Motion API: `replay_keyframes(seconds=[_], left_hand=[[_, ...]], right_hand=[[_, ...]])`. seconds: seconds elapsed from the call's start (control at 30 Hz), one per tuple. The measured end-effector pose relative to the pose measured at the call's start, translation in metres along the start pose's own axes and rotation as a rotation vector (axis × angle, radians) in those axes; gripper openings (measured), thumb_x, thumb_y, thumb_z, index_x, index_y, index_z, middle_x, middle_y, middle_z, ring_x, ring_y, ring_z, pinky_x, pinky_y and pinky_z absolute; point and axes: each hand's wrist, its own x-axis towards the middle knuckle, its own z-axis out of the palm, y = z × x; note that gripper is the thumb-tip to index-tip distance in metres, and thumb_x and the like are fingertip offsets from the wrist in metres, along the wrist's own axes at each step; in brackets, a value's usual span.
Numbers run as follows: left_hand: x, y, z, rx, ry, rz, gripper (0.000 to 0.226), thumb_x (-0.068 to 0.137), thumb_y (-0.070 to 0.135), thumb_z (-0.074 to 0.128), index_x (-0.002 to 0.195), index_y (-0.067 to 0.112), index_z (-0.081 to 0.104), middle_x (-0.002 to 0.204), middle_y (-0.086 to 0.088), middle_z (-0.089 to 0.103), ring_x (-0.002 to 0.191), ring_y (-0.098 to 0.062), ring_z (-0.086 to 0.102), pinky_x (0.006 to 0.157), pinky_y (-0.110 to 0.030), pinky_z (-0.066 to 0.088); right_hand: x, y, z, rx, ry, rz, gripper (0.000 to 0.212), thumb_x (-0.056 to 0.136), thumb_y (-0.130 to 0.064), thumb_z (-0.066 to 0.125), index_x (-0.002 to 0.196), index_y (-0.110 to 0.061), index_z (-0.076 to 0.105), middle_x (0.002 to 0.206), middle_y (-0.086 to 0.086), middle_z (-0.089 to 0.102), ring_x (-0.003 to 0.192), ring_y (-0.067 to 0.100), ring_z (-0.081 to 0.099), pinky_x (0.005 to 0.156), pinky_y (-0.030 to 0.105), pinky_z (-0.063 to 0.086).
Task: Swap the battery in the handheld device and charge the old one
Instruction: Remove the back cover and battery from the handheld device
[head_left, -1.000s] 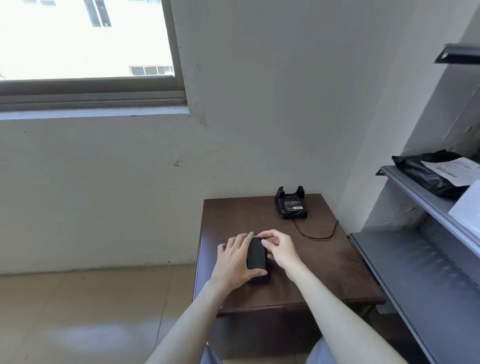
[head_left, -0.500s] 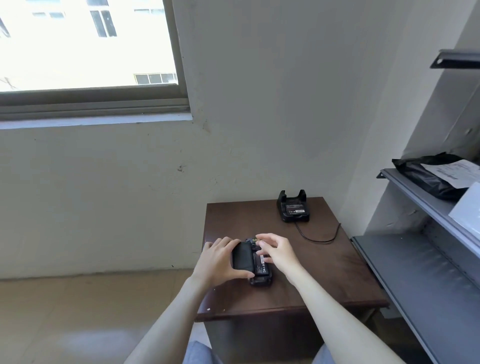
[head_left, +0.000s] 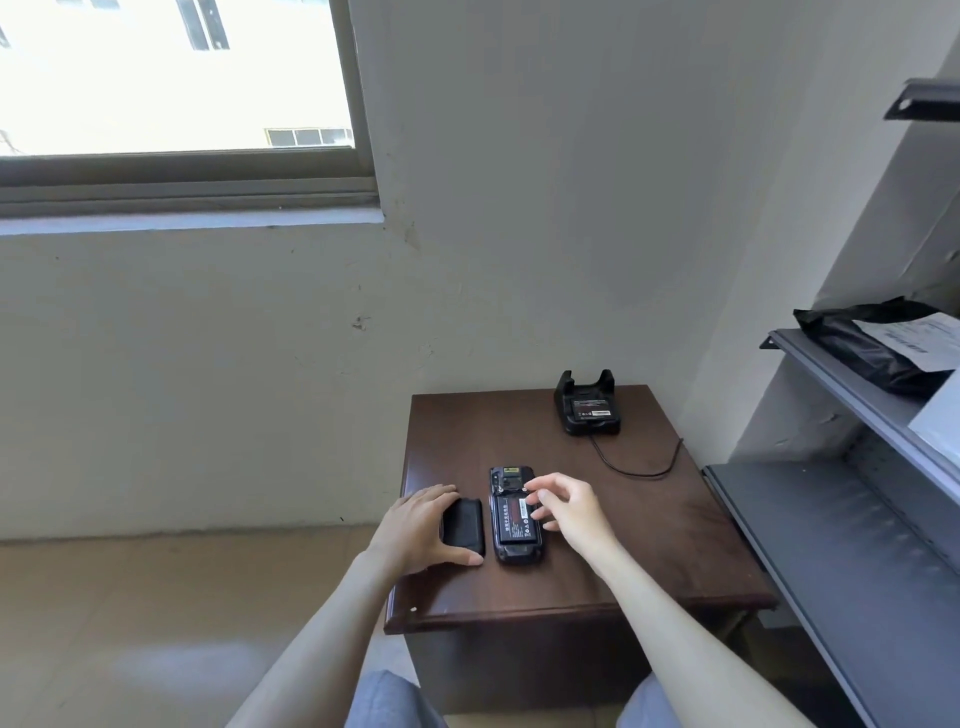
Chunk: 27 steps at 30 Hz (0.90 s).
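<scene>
While left hand (head_left: 421, 530) cups cover (head_left: 464, 526), right hand (head_left: 566, 512) hovers over battery (head_left: 514, 518)

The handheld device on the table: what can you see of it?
The handheld device is black, plastic-looking, lying face down on the brown table. Its back cover is off, beside it under the left hand. A labelled battery sits exposed; the right hand hovers over it, contact unclear.

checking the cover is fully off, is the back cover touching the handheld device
Apart. The head view shows a strip of table between the back cover and the handheld device.
</scene>
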Motion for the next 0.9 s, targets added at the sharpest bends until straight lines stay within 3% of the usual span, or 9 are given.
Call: replay_keyframes(seconds=[0.2, 0.37, 0.5, 0.7, 0.9], left_hand=[[0.006, -0.005, 0.009, -0.067, 0.003, -0.019, 0.122, 0.059, 0.090, 0.064, 0.155, 0.020, 0.037, 0.164, 0.004, 0.034, 0.153, -0.016, 0.027, 0.124, -0.040, 0.025], [0.006, -0.005, 0.010, -0.060, -0.027, -0.020, 0.124, 0.063, 0.088, 0.063, 0.160, 0.022, 0.025, 0.167, 0.005, 0.026, 0.155, -0.015, 0.018, 0.126, -0.046, 0.016], [0.005, 0.000, 0.003, -0.067, -0.029, 0.015, 0.122, 0.064, 0.089, 0.060, 0.161, 0.024, 0.021, 0.167, 0.008, 0.023, 0.156, -0.013, 0.013, 0.126, -0.049, 0.011], [0.010, 0.021, -0.002, -0.196, 0.020, 0.099, 0.085, 0.086, 0.073, 0.053, 0.153, 0.022, 0.043, 0.160, 0.005, 0.042, 0.151, -0.012, 0.028, 0.124, -0.042, 0.025], [0.014, 0.045, -0.005, -0.219, 0.006, 0.146, 0.060, 0.095, 0.049, 0.064, 0.148, 0.024, 0.050, 0.151, 0.005, 0.052, 0.137, -0.015, 0.050, 0.112, -0.031, 0.041]], right_hand=[[-0.002, 0.005, -0.002, -0.023, 0.019, -0.030, 0.028, 0.096, -0.002, 0.049, 0.095, -0.016, 0.074, 0.088, 0.004, 0.077, 0.069, 0.010, 0.070, 0.060, 0.021, 0.053], [-0.003, 0.004, -0.006, -0.113, 0.020, -0.097, 0.032, 0.094, -0.003, 0.053, 0.091, -0.026, 0.075, 0.087, -0.003, 0.077, 0.076, 0.011, 0.071, 0.063, 0.021, 0.055], [-0.007, 0.000, -0.010, -0.244, -0.016, -0.194, 0.024, 0.094, -0.007, 0.061, 0.098, -0.026, 0.076, 0.095, -0.012, 0.077, 0.093, -0.001, 0.068, 0.084, 0.017, 0.052], [-0.008, -0.001, -0.013, -0.515, -0.201, -0.259, 0.027, 0.087, -0.033, 0.071, 0.113, -0.038, 0.067, 0.119, -0.023, 0.065, 0.119, 0.003, 0.050, 0.102, 0.029, 0.041], [-0.009, -0.004, -0.017, -0.665, -0.285, -0.297, 0.042, 0.084, -0.038, 0.076, 0.123, -0.040, 0.062, 0.136, -0.024, 0.056, 0.130, -0.001, 0.040, 0.112, 0.034, 0.038]])
